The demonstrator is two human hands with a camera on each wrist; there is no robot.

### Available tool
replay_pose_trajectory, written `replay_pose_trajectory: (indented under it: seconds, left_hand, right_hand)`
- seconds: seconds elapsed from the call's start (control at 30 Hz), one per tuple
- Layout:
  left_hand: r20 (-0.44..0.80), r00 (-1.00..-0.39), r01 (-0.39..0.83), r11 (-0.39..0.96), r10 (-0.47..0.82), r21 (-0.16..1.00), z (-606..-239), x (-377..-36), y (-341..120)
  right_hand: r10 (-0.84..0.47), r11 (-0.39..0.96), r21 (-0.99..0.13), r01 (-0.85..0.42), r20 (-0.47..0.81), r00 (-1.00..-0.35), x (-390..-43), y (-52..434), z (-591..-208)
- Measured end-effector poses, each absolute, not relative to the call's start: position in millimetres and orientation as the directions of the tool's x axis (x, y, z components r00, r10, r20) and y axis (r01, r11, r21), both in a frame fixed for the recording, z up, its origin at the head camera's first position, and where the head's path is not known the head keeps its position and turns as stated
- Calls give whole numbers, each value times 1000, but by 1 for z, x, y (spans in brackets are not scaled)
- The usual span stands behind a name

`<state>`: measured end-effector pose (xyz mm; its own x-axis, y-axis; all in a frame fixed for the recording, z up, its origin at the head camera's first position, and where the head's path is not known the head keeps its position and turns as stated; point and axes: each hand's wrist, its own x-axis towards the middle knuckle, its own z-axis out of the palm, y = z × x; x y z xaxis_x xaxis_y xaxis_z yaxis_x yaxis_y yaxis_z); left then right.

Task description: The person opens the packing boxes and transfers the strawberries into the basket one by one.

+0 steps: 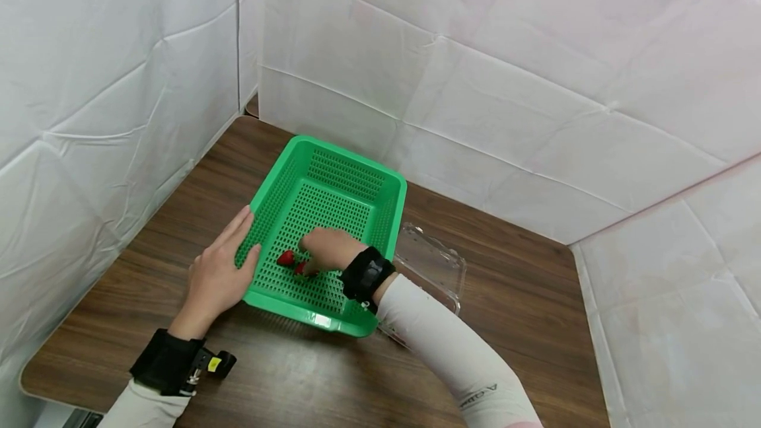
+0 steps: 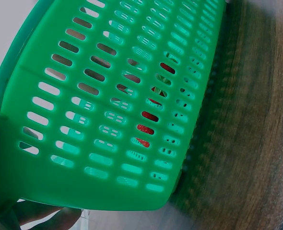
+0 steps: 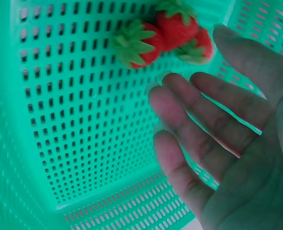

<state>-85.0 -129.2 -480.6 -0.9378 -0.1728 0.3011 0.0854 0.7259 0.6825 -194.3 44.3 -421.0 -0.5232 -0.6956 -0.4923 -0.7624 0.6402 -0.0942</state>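
Note:
A green plastic basket (image 1: 333, 150) with slotted walls stands on the table. My left hand (image 1: 220, 276) holds its left rim, the thumb over the rim and the fingers along the outer side. Three red strawberries (image 3: 175, 31) with green leaf caps lie together on the basket's floor. My right hand (image 3: 213, 124) reaches down into the basket beside them, its fingers spread and relaxed, palm bare. In the right wrist view a small gap shows between its fingertips and the strawberries. Through the slots in the left wrist view, red bits of strawberry (image 2: 145, 129) show.
A clear plastic box (image 1: 431, 259) lies on the brown wooden table (image 1: 505, 296), right of the basket and partly behind it and my right forearm. White sheet-covered walls (image 1: 475, 84) enclose the table at the back and both sides.

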Motion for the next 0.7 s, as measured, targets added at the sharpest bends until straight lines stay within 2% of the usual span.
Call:
replay_pose_trajectory:
  seconds: [0.17,0.37,0.7]
  left_hand:
    - [301,-938,85,725,-173,683,-480,-85,-129]
    - [305,-937,87,728,-173,680,-479,-85,-129]
    - [314,-934,91,733,-172,674,-479,-85,-129]
  right_hand:
    - [-718,656,-202,-727,-461,-521,-198,51,-411]
    - [-769,619,-246,-746,-386,-510,-197,61,-400]
    - [-794,605,-292,-741,-279,-540,-192,76,-379]
